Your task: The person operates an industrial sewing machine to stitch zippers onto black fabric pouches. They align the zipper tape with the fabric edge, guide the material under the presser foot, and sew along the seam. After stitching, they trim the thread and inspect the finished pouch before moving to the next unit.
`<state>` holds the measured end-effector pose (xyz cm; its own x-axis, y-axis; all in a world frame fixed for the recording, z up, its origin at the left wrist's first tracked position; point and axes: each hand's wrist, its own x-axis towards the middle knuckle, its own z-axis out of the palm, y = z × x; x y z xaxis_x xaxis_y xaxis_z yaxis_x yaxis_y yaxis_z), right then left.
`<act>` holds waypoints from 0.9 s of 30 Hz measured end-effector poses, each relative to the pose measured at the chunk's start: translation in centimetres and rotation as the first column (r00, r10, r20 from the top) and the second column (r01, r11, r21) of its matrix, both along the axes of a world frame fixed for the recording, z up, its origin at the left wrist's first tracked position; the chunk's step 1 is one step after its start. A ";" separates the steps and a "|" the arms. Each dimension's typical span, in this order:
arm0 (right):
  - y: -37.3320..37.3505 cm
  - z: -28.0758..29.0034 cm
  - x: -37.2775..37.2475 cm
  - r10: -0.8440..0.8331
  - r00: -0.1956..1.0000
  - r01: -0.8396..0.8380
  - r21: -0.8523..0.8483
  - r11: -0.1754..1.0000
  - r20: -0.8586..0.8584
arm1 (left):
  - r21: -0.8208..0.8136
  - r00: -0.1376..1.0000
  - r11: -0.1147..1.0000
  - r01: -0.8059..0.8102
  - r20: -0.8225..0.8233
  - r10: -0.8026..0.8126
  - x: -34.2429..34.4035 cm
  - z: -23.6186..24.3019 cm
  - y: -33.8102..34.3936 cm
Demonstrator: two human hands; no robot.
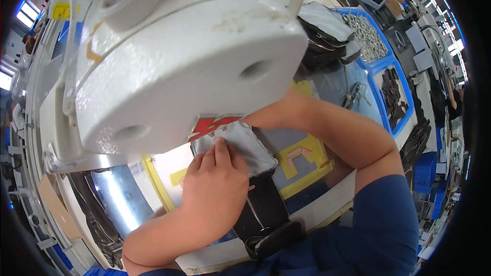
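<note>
Beneath left grip, grey fabric.

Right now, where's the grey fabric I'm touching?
The grey fabric is central in the head view, under and right of your left hand, below the white machine.

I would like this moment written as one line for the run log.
left hand: rests open on grey fabric | right hand: mostly hidden behind white machine head, grip unclear | nearby: black zippered piece
</note>
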<state>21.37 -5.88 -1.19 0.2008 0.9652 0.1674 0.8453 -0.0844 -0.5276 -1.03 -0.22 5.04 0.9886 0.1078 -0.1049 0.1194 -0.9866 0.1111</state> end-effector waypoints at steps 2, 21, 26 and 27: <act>0.0 -0.5 0.2 0.017 0.999 -0.017 0.005 1.000 -0.033 | 0.004 1.000 1.000 0.002 -0.015 -0.002 0.1 0.2 0.0; -0.8 -0.9 2.4 0.020 1.000 -0.018 0.051 0.999 -0.022 | -0.122 0.994 0.987 0.106 0.052 -0.100 0.2 0.2 0.4; -1.3 -0.3 2.7 -0.021 0.999 0.020 -0.042 0.999 -0.026 | -0.184 0.991 0.978 0.101 0.101 -0.083 0.3 0.3 0.6; -1.5 -0.1 2.6 -0.029 0.999 0.027 -0.061 0.998 -0.031 | -0.197 0.993 0.976 0.093 0.095 -0.075 0.3 0.3 0.5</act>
<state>23.96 -7.41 -1.26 0.2326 0.9672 0.1019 0.8250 -0.1407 -0.5473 -0.72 0.28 5.34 0.9995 0.0091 -0.0297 0.0180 -0.9492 0.3141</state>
